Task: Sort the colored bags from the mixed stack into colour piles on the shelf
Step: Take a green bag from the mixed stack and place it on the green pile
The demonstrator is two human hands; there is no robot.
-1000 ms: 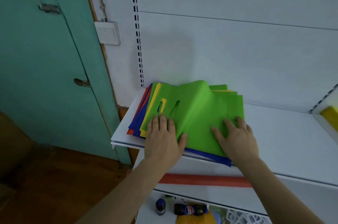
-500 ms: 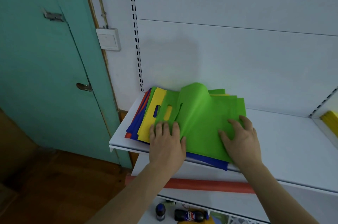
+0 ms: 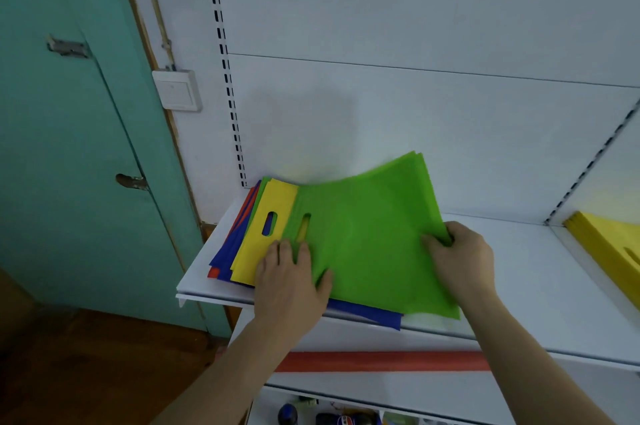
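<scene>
A mixed stack of flat bags lies at the left end of the white shelf. A green bag is on top, its far right edge lifted off the stack. Under it a yellow bag shows at the left, with blue and red bags below. My left hand presses flat on the stack's front left, fingers on the green and yellow bags. My right hand grips the green bag's right edge, fingers curled round it.
A pile of yellow bags lies on the neighbouring shelf section at the far right. A teal door and a wall switch stand to the left. Bottles sit on a lower shelf below a red strip.
The green bag has slid right, uncovering more of the yellow bag. My right hand went from lying flat on it to gripping its right edge and lifting it.
</scene>
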